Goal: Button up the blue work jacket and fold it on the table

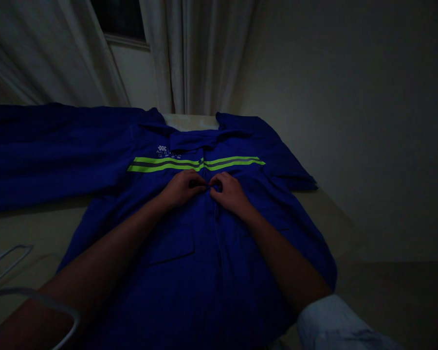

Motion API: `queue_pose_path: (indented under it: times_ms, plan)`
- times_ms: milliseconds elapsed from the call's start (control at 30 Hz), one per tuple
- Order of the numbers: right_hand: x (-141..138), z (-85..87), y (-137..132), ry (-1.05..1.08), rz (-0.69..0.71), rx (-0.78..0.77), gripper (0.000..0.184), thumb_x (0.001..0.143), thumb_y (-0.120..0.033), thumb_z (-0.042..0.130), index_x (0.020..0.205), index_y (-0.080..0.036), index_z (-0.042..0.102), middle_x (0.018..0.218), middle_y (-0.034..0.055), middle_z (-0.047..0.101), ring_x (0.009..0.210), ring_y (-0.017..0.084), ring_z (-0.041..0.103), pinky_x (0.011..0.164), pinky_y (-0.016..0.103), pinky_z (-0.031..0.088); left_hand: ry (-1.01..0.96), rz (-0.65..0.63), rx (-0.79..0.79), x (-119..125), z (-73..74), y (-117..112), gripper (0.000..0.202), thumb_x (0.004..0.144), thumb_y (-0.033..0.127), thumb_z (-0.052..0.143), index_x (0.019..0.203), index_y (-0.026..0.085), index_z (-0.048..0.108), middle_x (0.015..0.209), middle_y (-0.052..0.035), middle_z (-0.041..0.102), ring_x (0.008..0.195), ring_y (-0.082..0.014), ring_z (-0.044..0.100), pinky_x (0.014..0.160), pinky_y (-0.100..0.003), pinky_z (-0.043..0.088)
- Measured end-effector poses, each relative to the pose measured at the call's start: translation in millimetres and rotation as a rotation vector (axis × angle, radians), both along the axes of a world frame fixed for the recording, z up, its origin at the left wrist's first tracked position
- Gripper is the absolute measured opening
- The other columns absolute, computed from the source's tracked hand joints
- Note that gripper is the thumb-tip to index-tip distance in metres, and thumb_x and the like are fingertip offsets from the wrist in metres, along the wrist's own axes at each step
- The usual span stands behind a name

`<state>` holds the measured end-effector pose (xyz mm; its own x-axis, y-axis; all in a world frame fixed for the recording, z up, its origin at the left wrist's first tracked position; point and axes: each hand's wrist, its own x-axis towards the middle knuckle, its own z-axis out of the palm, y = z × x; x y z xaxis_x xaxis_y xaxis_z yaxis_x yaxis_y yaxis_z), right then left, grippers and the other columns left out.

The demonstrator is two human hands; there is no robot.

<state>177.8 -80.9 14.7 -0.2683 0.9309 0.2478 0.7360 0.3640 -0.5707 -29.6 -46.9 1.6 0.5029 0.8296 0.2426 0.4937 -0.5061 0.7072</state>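
Observation:
A blue work shirt (175, 253) with yellow-green reflective stripes (160, 164) lies flat, front up, on a pale surface. My left hand (182, 187) and my right hand (228, 192) meet at the shirt's centre front just below the stripes. Both have fingers curled and pinched on the front placket (216, 228). The collar (193, 138) points away from me, and one sleeve (40, 155) stretches out to the left. The room is dim.
A pale bed or table (332, 214) carries the shirt, with its right edge next to a plain wall. White wire hangers (10, 262) lie at the lower left. Curtains (190, 53) and a dark window hang behind.

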Motion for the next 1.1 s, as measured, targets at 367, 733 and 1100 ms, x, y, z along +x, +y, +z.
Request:
queue_pose_path:
  times_ms: [367,733,1100]
  plan:
    - [0,-2.6,0,0.054,0.014,0.03,0.019,0.08,-0.006,0.062,0.091,-0.02,0.066,0.091,0.0011,0.065,0.085,0.018,0.059,0.08,0.029,0.044,0.012,-0.1,0.064,-3,0.1,2,0.016,0.088,0.03,0.072,0.099,0.024,0.081,0.093,-0.0041,0.071,0.088,-0.02,0.064,0.079,-0.032,0.048]
    - [0,0.0,2,0.029,-0.015,-0.019,0.015,0.08,-0.011,0.069,0.092,-0.02,0.074,0.083,-0.0002,0.063,0.078,0.016,0.059,0.075,0.028,0.044,0.139,-0.041,0.135,0,-3.8,3,0.017,0.09,0.029,0.068,0.098,0.025,0.083,0.096,-0.0056,0.071,0.09,-0.0218,0.064,0.081,-0.034,0.048]
    - [-9,14.3,-2,-0.225,-0.081,-0.058,0.013,0.086,-0.022,0.07,0.098,-0.02,0.075,0.098,0.0047,0.071,0.089,0.02,0.065,0.081,0.03,0.047,0.353,-0.008,0.194,-3,14.1,-7,0.023,0.092,0.037,0.063,0.102,0.029,0.083,0.102,-0.0067,0.07,0.097,-0.0261,0.062,0.085,-0.039,0.048]
